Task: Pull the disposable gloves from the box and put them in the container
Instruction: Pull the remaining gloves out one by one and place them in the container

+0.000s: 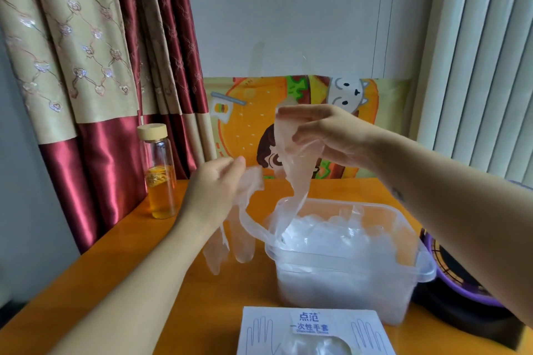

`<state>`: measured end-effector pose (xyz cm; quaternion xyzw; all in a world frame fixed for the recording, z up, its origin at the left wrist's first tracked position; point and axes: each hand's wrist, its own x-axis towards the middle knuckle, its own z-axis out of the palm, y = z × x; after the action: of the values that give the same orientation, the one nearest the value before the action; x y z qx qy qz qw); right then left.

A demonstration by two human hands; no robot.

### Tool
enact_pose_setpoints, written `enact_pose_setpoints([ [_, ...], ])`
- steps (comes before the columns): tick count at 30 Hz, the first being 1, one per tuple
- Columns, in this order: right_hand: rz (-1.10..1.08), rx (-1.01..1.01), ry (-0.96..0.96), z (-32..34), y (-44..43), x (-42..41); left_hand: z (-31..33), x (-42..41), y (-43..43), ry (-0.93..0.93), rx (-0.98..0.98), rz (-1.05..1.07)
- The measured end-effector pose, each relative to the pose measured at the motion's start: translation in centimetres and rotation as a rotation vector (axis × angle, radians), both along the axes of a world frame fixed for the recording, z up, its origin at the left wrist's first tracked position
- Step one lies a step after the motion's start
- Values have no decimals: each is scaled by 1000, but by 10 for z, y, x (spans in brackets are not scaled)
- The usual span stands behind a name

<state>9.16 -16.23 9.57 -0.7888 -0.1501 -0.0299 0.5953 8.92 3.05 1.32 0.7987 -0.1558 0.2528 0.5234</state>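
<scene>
Right hand [331, 135] pinches a thin see-through plastic glove [288, 158] high above the clear plastic container [354, 288], with the tail trailing over the container's rim. Left hand [216, 184], just left of the container, pinches what looks like a second glove [245, 248], its fingers dangling outside. I'd say we're mid-drop. Next, both gloves need lowering and tucking in, and since the container looks pretty full, probably a push down too. The white cardboard glove box [268, 326] sits in front of the container on the orange worktop [144, 253]. It reads 点范 and 一次性手套; the smaller print is too blurry.
</scene>
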Motion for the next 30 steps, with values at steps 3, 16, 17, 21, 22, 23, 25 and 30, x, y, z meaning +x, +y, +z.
enact_pose_setpoints([
  [3, 12, 81, 71, -8, 15, 9, -2, 6, -8, 25, 82, -4],
  [16, -106, 450, 111, -22, 39, 30, -3, 32, -33, -32, 279, 327],
  [17, -127, 475, 113, -19, 37, 29, 0, 34, -28, -59, 256, 340],
  [21, -119, 517, 102, -11, 41, 35, 14, 33, -16, -116, 343, 300],
  [22, -125, 532, 112, -11, 45, 36, 14, 30, -19, -74, 428, 281],
  [23, -123, 551, 118, -12, 51, 36, 13, 26, -23, -17, 505, 260],
  [25, -115, 549, 145, -13, 61, 38, 5, 20, -34, 42, 564, 235],
  [30, -176, 493, 146, -19, 72, 37, -6, 33, -36, -3, 405, 344],
])
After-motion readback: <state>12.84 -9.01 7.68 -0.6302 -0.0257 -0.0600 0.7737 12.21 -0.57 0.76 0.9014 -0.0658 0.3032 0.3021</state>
